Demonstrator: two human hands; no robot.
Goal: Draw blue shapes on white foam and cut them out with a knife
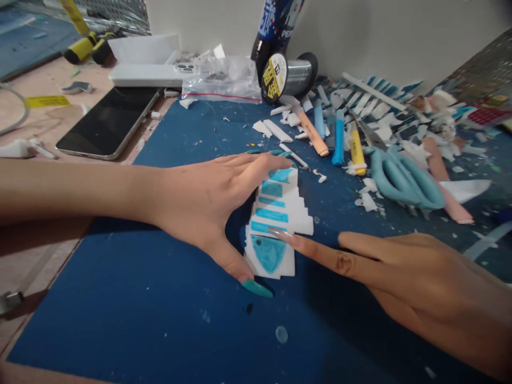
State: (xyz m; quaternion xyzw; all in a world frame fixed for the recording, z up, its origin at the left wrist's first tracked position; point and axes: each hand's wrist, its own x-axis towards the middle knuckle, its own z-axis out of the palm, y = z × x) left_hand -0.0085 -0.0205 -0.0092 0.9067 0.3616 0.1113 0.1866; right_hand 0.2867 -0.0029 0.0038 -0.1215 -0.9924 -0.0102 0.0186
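Note:
A fanned row of white paper pieces with blue-coloured bars (272, 214) lies on the blue mat (160, 320). The nearest piece carries a blue fish head with a dark eye (269, 253). My left hand (208, 197) is spread flat around the row's left side, its thumb by the near end and its fingertips at the far end. From the right, my right hand (424, 282) stretches out its index finger, the tip over a blue bar just above the fish head. Its other fingers are partly curled, and nothing shows in them.
Teal-handled scissors (404, 176), an orange marker (314, 133), a blue marker (338, 137), a yellow marker (357, 149) and paper scraps lie at right. Behind stand a wire spool (290, 74), a dark can (280, 21) and a plastic bag (224, 80). A phone (108, 122) lies at left.

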